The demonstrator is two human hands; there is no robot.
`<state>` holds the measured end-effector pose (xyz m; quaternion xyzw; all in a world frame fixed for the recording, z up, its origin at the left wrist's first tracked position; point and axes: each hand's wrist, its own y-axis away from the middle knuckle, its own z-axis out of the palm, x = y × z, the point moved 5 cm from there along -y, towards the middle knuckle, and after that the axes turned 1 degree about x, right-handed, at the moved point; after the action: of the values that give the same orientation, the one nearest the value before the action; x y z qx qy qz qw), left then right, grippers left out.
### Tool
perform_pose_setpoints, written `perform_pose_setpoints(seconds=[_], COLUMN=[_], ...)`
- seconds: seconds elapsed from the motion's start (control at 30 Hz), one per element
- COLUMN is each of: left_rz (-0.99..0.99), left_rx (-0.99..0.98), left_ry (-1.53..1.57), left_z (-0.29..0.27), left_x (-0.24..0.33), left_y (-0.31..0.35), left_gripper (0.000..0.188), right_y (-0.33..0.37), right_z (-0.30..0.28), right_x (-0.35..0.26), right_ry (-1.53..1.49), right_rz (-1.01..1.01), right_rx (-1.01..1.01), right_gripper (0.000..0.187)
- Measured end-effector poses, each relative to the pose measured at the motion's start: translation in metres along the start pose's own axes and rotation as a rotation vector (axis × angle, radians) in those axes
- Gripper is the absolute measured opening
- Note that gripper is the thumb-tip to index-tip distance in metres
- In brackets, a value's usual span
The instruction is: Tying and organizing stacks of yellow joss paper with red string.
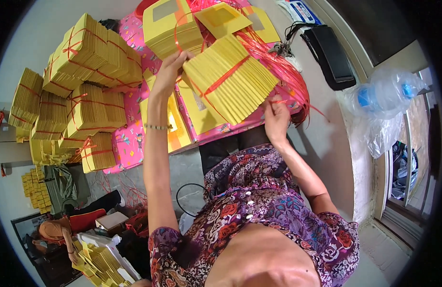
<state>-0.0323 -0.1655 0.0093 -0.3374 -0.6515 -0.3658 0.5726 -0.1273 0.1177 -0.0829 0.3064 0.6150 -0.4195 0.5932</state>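
A thick bundle of yellow folded paper pieces, likely envelopes, is tilted above the pink patterned cloth with a red plastic strap around it. My left hand is closed at its upper left corner, where a loop of strap stands up. At the lower right corner, my right hand is closed, fingers pinched on the red strap; its fingertips are partly hidden. Beneath the bundle lie flat yellow sheets. Just beyond it stands a tall stack of yellow envelopes.
Strapped yellow bundles are piled at the left. Loose red strips hang over the right side of the pink-covered table. A black case lies on the ledge by a plastic-wrapped bottle. Another person handles yellow pieces at lower left.
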Motion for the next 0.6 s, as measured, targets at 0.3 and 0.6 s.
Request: perform_pose_setpoints(seconds=[0.3,0.6], left_rz=[-0.014,0.1], left_rx=[0.368,0.391], left_ry=[0.365,-0.237], left_z=[-0.005,-0.028], left_x=[-0.127,-0.108], left_y=[0.042,0.028], left_gripper=[0.031,0.028], right_y=[-0.035,-0.064], right_z=[0.002,-0.005], right_x=[0.001,0.051], right_ry=[0.452,0.114], right_rz=[-0.202,-0.017], right_rx=[-0.2,-0.217], right_gripper=[0.008,0.01])
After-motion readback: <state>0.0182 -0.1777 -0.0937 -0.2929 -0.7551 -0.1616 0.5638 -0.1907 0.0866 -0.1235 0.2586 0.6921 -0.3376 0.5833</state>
